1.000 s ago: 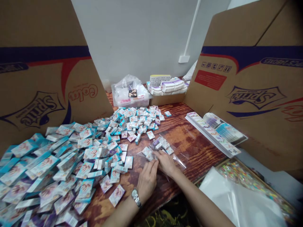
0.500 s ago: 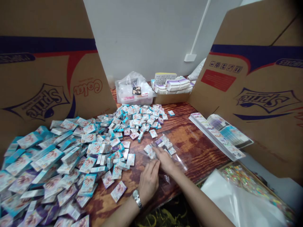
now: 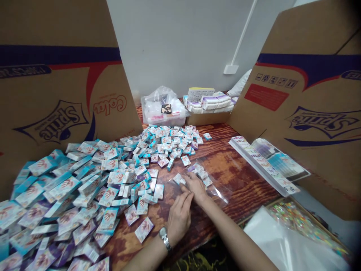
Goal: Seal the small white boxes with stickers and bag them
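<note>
A clear plastic bag (image 3: 218, 192) lies on the table in front of me, with several small white-and-purple boxes (image 3: 202, 174) in it. My right hand (image 3: 196, 188) reaches across the bag, its fingers closed on the film beside a small box (image 3: 179, 179) at the left end. Just below it, my left hand (image 3: 180, 214), with a silver watch (image 3: 163, 235) on the wrist, has its fingers pressed together on the bag's near edge. The fingertips of both hands almost meet, and what lies beneath them is partly hidden.
A large heap of small boxes (image 3: 109, 175) spreads over the left of the table. Cardboard panels (image 3: 70, 86) stand on both sides. Behind are a plastic tub (image 3: 163, 118) and a carton (image 3: 208, 119) of flat packs. Printed sheets (image 3: 262, 165) and white bags (image 3: 290, 241) lie at right.
The view has shifted slightly, so things appear a little further right. My hands have stayed at the bag's left side, moving only slightly, with the left fingertips now partly overlapping the right hand.
</note>
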The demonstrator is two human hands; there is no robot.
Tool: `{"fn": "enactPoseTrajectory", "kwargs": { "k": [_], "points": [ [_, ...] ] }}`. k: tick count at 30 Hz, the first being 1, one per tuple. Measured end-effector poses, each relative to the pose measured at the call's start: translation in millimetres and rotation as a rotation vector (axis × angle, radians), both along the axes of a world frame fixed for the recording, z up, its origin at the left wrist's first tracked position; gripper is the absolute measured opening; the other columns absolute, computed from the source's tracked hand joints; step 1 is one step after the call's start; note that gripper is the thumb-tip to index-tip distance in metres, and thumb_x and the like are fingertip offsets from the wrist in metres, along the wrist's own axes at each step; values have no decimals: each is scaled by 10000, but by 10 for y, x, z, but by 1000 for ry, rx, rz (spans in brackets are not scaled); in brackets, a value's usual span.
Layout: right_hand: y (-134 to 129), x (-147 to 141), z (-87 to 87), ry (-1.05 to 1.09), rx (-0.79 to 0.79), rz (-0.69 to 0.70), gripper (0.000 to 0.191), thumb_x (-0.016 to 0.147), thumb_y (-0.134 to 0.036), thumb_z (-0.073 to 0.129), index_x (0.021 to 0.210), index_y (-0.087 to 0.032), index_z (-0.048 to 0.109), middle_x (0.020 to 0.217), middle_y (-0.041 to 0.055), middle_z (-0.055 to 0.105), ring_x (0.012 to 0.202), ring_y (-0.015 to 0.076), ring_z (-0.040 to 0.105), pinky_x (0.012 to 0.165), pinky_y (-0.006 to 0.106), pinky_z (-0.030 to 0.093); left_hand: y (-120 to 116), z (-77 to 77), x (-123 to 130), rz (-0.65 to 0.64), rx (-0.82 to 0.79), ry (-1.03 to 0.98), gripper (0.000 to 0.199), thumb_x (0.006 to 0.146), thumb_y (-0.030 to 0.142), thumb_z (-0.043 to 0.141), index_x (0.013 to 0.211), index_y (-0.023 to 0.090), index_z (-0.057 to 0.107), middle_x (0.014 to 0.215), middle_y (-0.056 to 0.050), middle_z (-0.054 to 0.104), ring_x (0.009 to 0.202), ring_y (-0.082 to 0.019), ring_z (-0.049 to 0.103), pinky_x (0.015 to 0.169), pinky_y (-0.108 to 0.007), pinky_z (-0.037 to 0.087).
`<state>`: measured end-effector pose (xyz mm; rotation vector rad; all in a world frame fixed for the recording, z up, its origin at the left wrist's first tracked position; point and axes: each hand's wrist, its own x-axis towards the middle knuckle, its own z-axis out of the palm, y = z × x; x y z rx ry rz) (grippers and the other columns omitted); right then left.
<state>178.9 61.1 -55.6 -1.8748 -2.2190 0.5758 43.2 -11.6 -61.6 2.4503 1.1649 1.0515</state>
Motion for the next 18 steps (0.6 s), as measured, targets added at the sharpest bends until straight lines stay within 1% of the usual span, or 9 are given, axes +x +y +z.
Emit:
{"fn": "enactPoseTrajectory", "kwargs": {
  "k": [3, 6, 9, 12, 15, 18],
  "points": [
    [105, -108, 54, -136, -23, 33, 392, 853, -368, 524, 1230, -260, 522, 1234, 97, 535, 1041, 239, 568, 779, 303, 469, 15, 21, 3, -5, -5, -29, 522, 803, -23, 340, 1295, 111, 450, 1171, -152, 582, 1091, -215, 546, 897, -381, 517],
    [223, -226, 103, -247, -55, 57, 350, 823, -330, 569, 1147, -197, 566, 1144, 137, 596, 1005, 272, 597, 749, 343, 491, 45, 31, -8, 1, 0, -43, 517, 806, -27, 342, 1293, 111, 452, 1185, -151, 573, 1114, -208, 537, 919, -370, 509],
    [307, -332, 134, -318, -73, 60, 283, 867, -238, 481, 1124, -157, 568, 1084, 175, 622, 952, 282, 633, 721, 376, 503, 85, 39, -45, 34, 14, -59, 508, 812, -28, 344, 1288, 114, 452, 1181, -151, 571, 1118, -203, 537, 926, -368, 506],
    [340, -403, 153, -350, -87, 67, 330, 884, -171, 410, 1191, -143, 527, 1082, 198, 618, 927, 277, 650, 708, 378, 505, 111, 45, -93, 50, 20, -65, 514, 799, -33, 350, 1278, 117, 458, 1172, -149, 571, 1113, -202, 541, 920, -367, 510],
    [336, -413, 175, -366, -100, 73, 367, 879, -158, 405, 1233, -168, 503, 1105, 192, 603, 891, 272, 663, 692, 372, 503, 113, 48, -121, 48, 18, -65, 515, 786, -39, 353, 1265, 110, 471, 1163, -151, 574, 1107, -202, 545, 912, -362, 514],
    [306, -345, 228, -373, -108, 75, 414, 870, -197, 442, 1280, -250, 465, 1139, 162, 582, 859, 266, 670, 666, 359, 497, 111, 59, -116, 36, 24, -72, 505, 795, -36, 350, 1264, 106, 476, 1157, -154, 578, 1104, -200, 546, 915, -357, 511]
  ]
}}
